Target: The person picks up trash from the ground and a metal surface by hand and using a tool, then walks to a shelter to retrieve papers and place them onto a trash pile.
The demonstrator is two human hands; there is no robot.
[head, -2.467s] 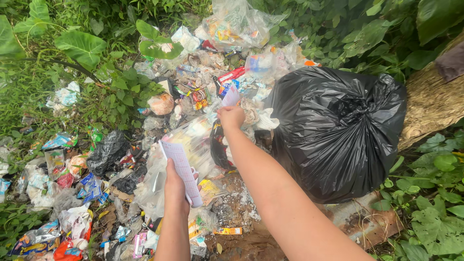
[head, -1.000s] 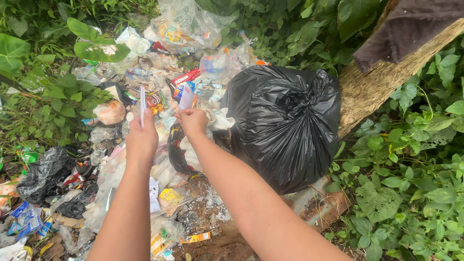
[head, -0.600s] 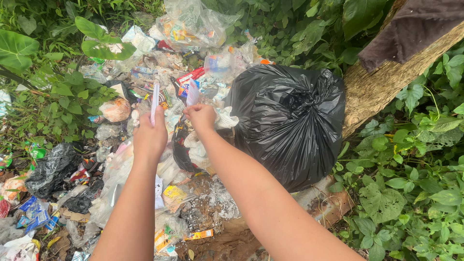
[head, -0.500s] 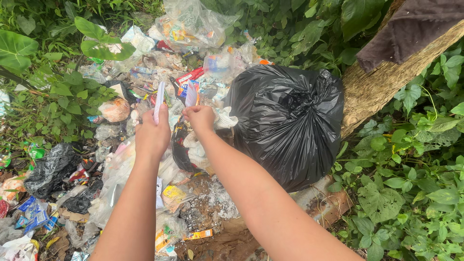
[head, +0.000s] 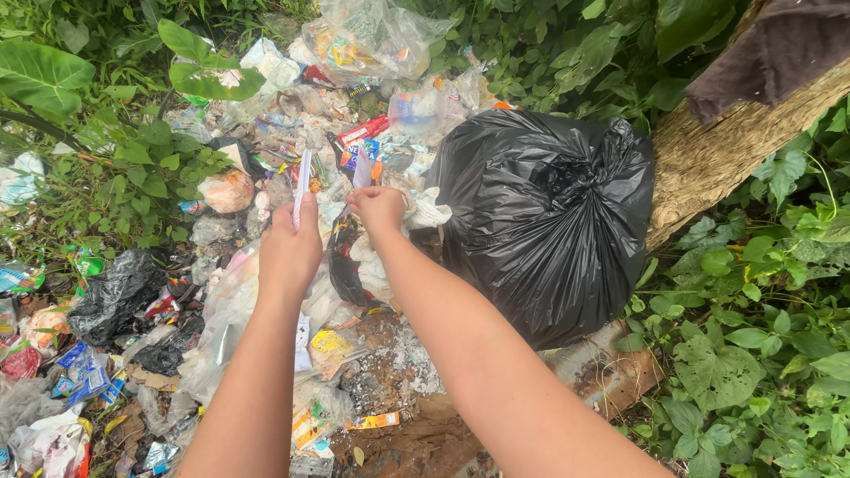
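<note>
Hands closer; left hand point(head: 288, 250) pinches paper sheet point(head: 304, 186), right hand point(head: 379, 209) pinches scrap point(head: 362, 170).

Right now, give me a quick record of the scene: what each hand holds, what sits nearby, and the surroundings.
left hand: grip shut on a white paper sheet, held edge-on
right hand: grip shut on a smaller paper piece
below hands: litter pile of wrappers and clear plastic bags
right of hands: tied black bin bag, full
far right: tree trunk with dark cloth over it
around: green leafy plants
</note>
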